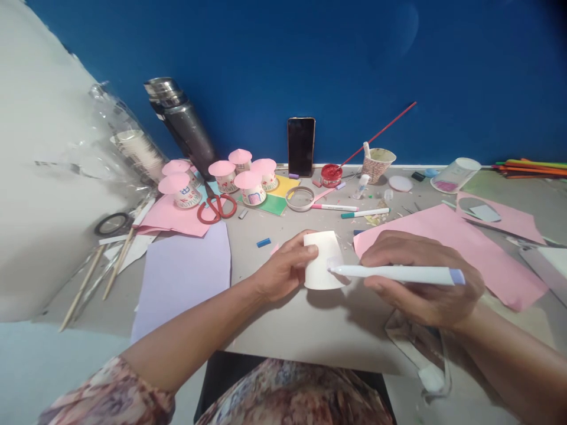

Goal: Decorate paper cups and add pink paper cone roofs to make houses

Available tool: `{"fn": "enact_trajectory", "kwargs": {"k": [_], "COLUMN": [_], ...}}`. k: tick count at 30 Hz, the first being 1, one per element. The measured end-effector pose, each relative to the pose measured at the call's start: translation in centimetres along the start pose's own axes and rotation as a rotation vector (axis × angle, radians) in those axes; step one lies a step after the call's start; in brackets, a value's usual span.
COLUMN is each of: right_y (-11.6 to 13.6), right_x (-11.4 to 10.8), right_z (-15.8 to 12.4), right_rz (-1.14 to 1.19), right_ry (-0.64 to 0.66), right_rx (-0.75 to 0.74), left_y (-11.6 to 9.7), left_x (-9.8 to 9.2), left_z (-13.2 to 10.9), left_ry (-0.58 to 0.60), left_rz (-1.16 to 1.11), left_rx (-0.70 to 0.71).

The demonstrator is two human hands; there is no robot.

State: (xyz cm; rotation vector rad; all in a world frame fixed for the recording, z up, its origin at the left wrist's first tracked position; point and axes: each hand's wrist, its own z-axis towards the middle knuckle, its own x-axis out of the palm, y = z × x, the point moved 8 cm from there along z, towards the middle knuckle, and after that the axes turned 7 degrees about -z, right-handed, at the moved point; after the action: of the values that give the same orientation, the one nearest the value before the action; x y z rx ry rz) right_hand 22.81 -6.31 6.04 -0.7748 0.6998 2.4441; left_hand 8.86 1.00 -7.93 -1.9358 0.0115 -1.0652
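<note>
A small white paper cup (319,265) is gripped at its left side by my left hand (286,265), thumb across the front and the other fingers behind. My right hand (425,277) is closed around a white felt-tip pen (394,274) with a lilac end. The pen's tip meets the cup's side, where a faint lilac mark shows. A blue pen cap (263,242) lies left of the cup. Beyond it stand several decorated cups with pink cone roofs (248,179), bearing drawn doors, windows and grass.
Red-handled scissors (217,209), a roll of tape (301,199) and marker pens (365,213) lie behind my hands. A phone (301,146) leans on the blue wall. Purple paper (181,277) lies left, pink paper (460,248) right. A dark flask (181,127) stands back left.
</note>
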Motion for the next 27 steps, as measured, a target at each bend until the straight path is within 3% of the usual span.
{"fn": "enact_trajectory", "kwargs": {"k": [8,13,27], "right_y": [-0.13,0.11,0.23], "right_x": [-0.18,0.16,-0.19], "right_z": [-0.08,0.15,0.21], "right_rz": [-0.034,-0.027,-0.104], "right_ry": [-0.05,0.008,-0.022], "right_rx": [0.008,0.004,-0.029], "left_y": [0.06,0.06,0.11], "left_x": [0.2,0.17,0.05], "left_z": [-0.01,-0.03,0.03], "left_ry": [-0.002,0.002,-0.003], "left_rz": [0.001,0.018,0.029], "left_rx": [-0.017,-0.013,-0.018]}}
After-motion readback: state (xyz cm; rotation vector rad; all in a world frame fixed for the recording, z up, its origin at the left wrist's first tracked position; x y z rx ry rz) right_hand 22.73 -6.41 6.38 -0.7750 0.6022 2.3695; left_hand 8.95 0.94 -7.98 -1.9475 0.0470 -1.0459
